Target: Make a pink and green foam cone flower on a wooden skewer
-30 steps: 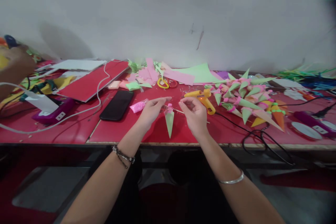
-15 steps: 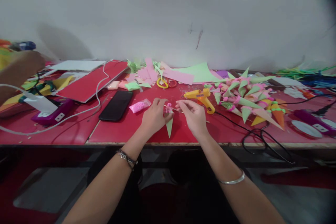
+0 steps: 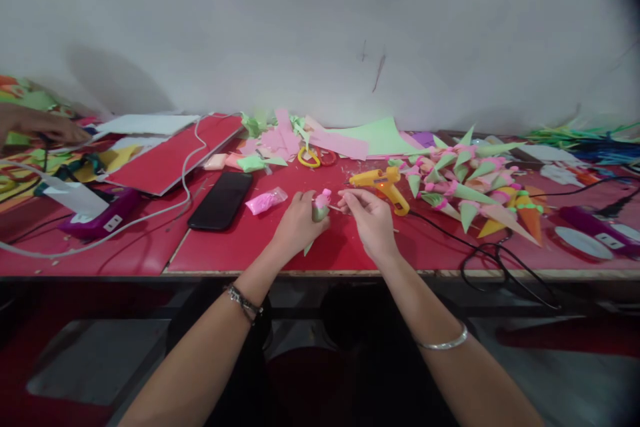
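Between the fingers of my left hand (image 3: 297, 223) is a small green paper cone (image 3: 321, 213) with pink trim at its rim, its tip slanting down and left. My right hand (image 3: 373, 221) pinches a thin stick (image 3: 339, 209), whose far end points at the cone's pink rim. Whether the stick touches the rim I cannot tell. Left of my left hand lies a small bag of pink clay-like material (image 3: 267, 201). A yellow glue gun (image 3: 383, 185) with an orange light lies just beyond my right hand.
A heap of paper cones (image 3: 465, 180) covers the right side. Paper scraps (image 3: 280, 140) and yellow-handled scissors (image 3: 309, 157) lie behind. At left are a phone (image 3: 221, 201), a purple power strip (image 3: 103, 217) and another person's hand (image 3: 45, 125). The glue gun's black cord (image 3: 450, 240) loops over the table edge.
The cone has turned in my left hand, its tip swinging left and its rim tilting up. My right hand shifted slightly. The other person's hand moved away from the power strip.
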A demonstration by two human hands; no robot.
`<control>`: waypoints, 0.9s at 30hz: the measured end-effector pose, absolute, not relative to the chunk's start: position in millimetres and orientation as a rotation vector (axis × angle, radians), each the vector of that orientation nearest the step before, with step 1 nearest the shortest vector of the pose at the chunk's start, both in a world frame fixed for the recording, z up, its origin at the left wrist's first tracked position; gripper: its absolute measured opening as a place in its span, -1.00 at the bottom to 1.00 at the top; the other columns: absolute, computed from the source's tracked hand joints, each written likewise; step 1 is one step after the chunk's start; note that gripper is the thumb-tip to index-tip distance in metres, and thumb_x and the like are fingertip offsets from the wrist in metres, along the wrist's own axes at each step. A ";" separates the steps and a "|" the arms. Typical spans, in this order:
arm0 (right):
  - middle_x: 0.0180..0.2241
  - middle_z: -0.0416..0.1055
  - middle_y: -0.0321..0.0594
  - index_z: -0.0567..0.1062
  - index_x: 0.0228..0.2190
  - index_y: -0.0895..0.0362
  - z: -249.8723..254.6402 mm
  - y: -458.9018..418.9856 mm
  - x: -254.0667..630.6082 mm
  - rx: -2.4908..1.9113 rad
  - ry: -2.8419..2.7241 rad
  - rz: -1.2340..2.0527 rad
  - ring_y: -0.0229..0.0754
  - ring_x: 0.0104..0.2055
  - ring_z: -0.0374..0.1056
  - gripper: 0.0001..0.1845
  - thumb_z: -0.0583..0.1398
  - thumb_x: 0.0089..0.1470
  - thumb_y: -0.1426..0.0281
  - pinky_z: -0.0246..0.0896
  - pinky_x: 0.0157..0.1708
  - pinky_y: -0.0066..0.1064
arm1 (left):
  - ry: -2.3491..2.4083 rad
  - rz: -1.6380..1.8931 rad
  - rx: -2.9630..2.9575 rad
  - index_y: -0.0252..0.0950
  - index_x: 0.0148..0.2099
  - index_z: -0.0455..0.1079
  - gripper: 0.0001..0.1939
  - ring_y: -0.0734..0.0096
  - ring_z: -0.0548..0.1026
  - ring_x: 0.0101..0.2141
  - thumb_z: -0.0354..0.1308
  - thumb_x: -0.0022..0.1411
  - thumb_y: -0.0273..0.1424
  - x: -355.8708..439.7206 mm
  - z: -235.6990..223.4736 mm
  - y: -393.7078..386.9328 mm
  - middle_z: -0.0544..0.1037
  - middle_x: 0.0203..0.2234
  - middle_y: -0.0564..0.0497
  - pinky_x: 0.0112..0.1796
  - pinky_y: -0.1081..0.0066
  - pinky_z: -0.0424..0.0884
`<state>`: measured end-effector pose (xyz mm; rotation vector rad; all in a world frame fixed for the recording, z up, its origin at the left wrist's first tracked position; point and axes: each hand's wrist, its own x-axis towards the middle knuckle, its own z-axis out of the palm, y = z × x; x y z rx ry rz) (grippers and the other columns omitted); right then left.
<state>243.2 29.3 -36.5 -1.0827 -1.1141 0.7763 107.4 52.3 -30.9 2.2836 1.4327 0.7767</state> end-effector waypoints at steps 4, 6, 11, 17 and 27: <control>-0.44 0.45 -0.27 0.47 -0.44 0.13 -36.6 29.6 242.9 -1.079 -1.073 0.775 -0.26 -0.37 0.36 -0.85 0.21 -0.15 0.35 0.29 -0.30 -0.36 | 1.362 0.862 2.104 -0.36 -0.28 0.30 -0.79 0.29 0.35 -0.25 0.10 -0.04 -0.42 110.3 -25.8 53.2 0.35 -0.37 -0.06 -0.23 0.34 0.29; -0.40 0.46 -0.26 0.48 -0.42 0.12 -36.2 29.5 242.3 -1.054 -1.056 0.801 -0.24 -0.32 0.38 -0.85 0.22 -0.16 0.37 0.29 -0.24 -0.34 | 1.340 0.893 2.005 -0.35 -0.34 0.29 -0.83 0.31 0.35 -0.31 0.12 -0.04 -0.40 111.9 -23.9 52.6 0.35 -0.42 -0.03 -0.29 0.35 0.28; -0.42 0.47 -0.26 0.49 -0.40 0.12 -32.6 26.6 240.8 -1.004 -1.035 0.810 -0.24 -0.36 0.39 -0.84 0.21 -0.12 0.34 0.33 -0.26 -0.30 | 1.204 0.994 1.814 -0.33 -0.28 0.22 -0.78 0.41 0.34 -0.43 0.11 -0.02 -0.37 116.6 -26.9 49.8 0.36 -0.46 0.04 -0.41 0.42 0.24; -0.40 0.39 -0.28 0.49 -0.44 0.09 -25.2 19.7 239.1 -0.970 -1.245 0.701 -0.26 -0.33 0.34 -0.90 0.20 -0.09 0.37 0.30 -0.32 -0.39 | 0.957 1.102 1.706 -0.33 -0.21 0.16 -0.72 0.47 0.33 -0.41 0.10 0.01 -0.36 124.1 -36.7 48.9 0.35 -0.42 0.05 -0.39 0.46 0.24; -0.35 0.32 -0.28 0.49 -0.44 0.07 -25.3 19.1 240.1 -1.009 -1.366 0.601 -0.23 -0.23 0.29 -0.93 0.19 -0.08 0.39 0.22 -0.20 -0.37 | 0.948 1.156 1.733 -0.35 -0.15 0.14 -0.68 0.45 0.35 -0.35 0.10 0.01 -0.44 126.3 -29.6 42.2 0.36 -0.34 0.00 -0.32 0.44 0.26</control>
